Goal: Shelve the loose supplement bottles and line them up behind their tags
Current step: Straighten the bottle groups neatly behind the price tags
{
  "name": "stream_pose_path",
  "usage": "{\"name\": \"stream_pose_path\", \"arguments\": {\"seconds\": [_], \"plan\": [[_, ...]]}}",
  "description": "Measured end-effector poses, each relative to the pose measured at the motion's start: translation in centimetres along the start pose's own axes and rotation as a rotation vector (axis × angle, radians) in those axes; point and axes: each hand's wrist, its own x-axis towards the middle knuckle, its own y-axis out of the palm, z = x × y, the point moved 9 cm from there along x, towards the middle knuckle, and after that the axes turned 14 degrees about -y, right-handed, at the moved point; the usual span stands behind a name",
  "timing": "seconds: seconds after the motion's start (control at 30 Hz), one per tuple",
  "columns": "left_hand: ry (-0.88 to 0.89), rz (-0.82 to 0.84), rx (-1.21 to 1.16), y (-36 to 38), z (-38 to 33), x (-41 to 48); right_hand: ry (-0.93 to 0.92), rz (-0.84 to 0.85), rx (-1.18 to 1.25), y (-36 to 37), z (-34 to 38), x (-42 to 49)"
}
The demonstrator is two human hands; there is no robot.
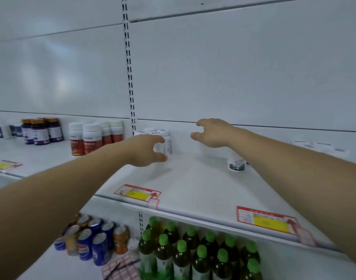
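White plastic supplement bottles, frame centre: partly behind left hand; grip contact unclear. Dark-labelled white bottle, centre right: top under right forearm. Red-and-yellow paper price tags: print blurred, unreadable.
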Motion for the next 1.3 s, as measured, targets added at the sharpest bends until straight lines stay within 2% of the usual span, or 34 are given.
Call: {"name": "stream_pose_path", "arguments": {"seconds": [0.2, 0.37, 0.5, 0.67, 0.97, 1.3], "plan": [[-0.018, 0.013, -0.019, -0.9, 8.9, 3.2, 0.056, 0.008, 0.011, 2.6, 5.6, 4.7], [0.010, 0.062, -0.109, 0.3, 12.7, 7.0, 0.164, 0.011, 0.069, 5.0, 7.6, 6.7], [0.052, 0.142, -0.371, 1.5, 11.8, 9.1, 0.225, 0.015, 0.128, 6.2, 7.7, 7.2], [0.121, 0.260, -0.579, 2.7, 8.9, 10.8, 0.234, 0.030, 0.191, 6.8, 7.1, 7.9], [0.173, 0.241, -0.627, 3.3, 7.5, 12.1, 0.189, 0.045, 0.243, 6.7, 6.9, 8.0], [0.250, 0.277, -0.650, 4.3, 2.8, 10.7, 0.256, 0.037, 0.215, 5.5, 4.4, 4.3]]}}
